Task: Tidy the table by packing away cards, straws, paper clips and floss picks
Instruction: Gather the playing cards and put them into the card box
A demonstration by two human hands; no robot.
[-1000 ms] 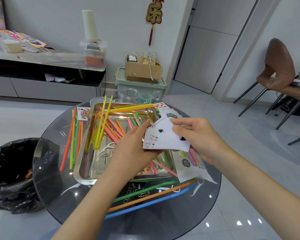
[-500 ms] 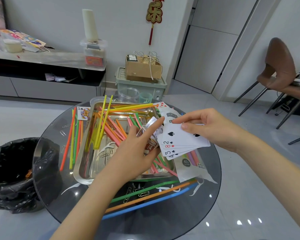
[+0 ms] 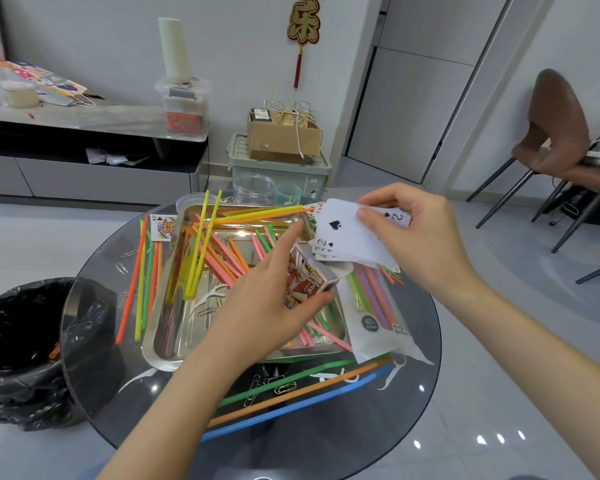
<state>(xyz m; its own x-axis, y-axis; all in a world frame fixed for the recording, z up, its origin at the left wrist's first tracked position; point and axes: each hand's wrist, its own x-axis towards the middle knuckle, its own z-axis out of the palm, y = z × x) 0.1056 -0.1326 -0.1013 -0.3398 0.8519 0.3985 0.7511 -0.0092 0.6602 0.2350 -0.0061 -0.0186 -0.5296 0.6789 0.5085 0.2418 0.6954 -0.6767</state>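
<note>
Head view. The left hand (image 3: 267, 299) grips a card box (image 3: 307, 277) over the right half of the tray (image 3: 160, 327), thumb under the box's near edge and index finger stretched out straight past it. The box's open end faces the cards (image 3: 347, 237), a loose fan which the right hand (image 3: 416, 233) pinches, thumb on top, just beyond the box; the lowest cards touch or nearly touch its mouth.

The steel tray sits on the round glass table (image 3: 395, 410). In it lie many straws (image 3: 222, 258), pink, orange, green and yellow, some of them leaning over its far rim, along with a white floss pick (image 3: 210, 296) and a paper clip (image 3: 207, 311). A plastic bag (image 3: 378, 317) just right of the tray holds pastel straws. A clear jar (image 3: 253, 188) and a green cup (image 3: 288, 194) stand at the table's far edge; their contents cannot be seen. Left of the table is a bin (image 3: 21, 341) lined with a black bag, something orange inside.

Loose on the glass: straws left of the tray (image 3: 142, 282), three long straws in front (image 3: 298, 396), clips (image 3: 284, 388) beside those, and a face card (image 3: 163, 227) at the tray's far left corner.

The bag's dark round label reads "40". The top card shows a black spade and a 2; a card below also shows a 2 of spades. The box has red and yellow print that is too blurred to read.
</note>
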